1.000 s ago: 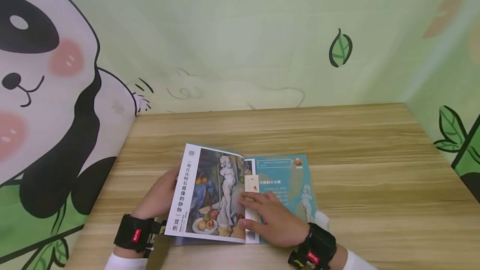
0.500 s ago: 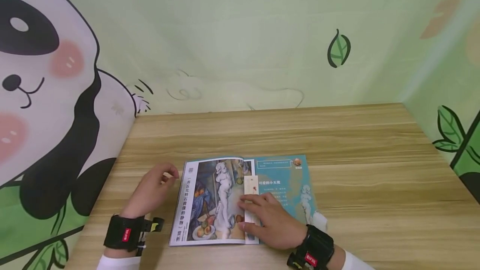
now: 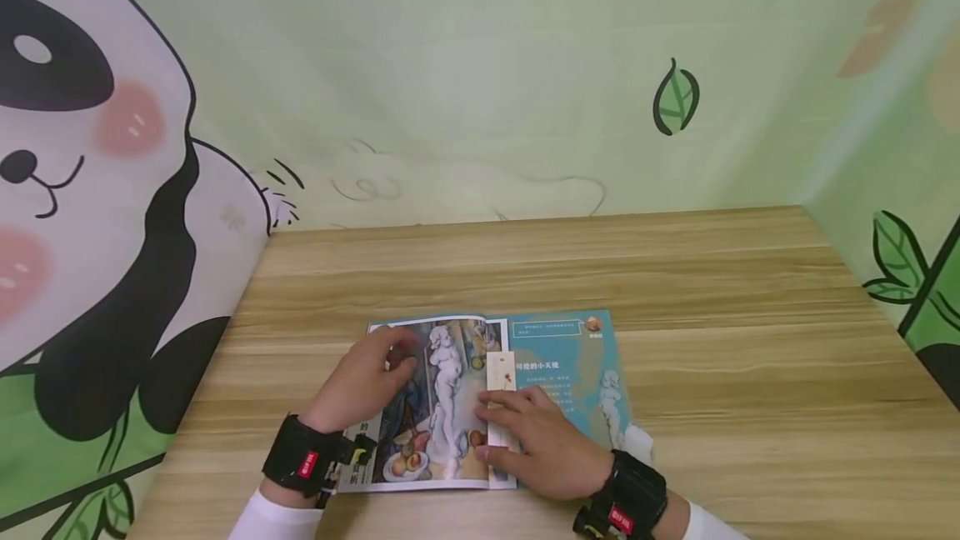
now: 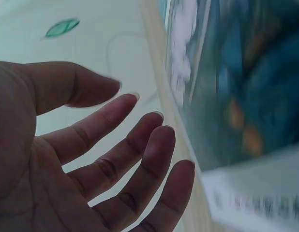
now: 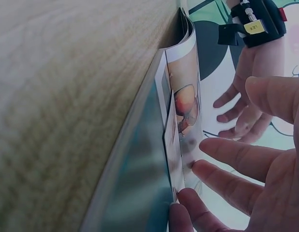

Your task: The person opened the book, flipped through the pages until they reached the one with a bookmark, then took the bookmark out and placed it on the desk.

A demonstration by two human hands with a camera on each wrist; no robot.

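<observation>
An open magazine (image 3: 442,407) lies on the wooden table, its left page showing a painting of a white statue with fruit. The right page (image 3: 558,348) is teal with white print. Along the fold lies a cream paper bookmark (image 3: 500,369) with a small red mark. My right hand (image 3: 551,448) rests on the bookmark and the inner part of the left page, fingers spread. In the right wrist view its fingertips (image 5: 202,166) touch the paper. My left hand (image 3: 367,382) hovers over the left page, fingers loosely bent; the left wrist view shows its palm (image 4: 52,169) holding nothing.
The wooden table (image 3: 750,357) extends behind and to both sides of the magazine. A green printed backdrop (image 3: 525,90) with leaves stands along the back edge, and a large panda picture (image 3: 172,215) is at the left. Black bands (image 3: 303,457) with cameras circle both wrists.
The left page came down from a raised tilt to lie flat. My left hand let go of it, moved off to the left, then came back right over the page. My right hand stayed put.
</observation>
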